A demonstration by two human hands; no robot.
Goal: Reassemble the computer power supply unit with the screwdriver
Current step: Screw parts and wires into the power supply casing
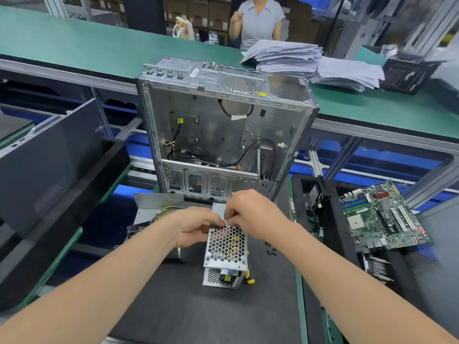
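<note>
Two hands: both met at the far end of the power supply unit [224, 247], which sat on the black mat [198, 306] before me.
Left hand [196, 225]: fingers curled round the unit's left side.
Right hand [250, 214]: fingertips pinched a small white tab [227, 222].
Long axis: ran away from me toward the open case [223, 125], mesh up.
Screwdriver [249, 275]: lay just beside the unit's right side.
Writing: the case's yellow sticker [261, 94] was too small for me to read.
</note>
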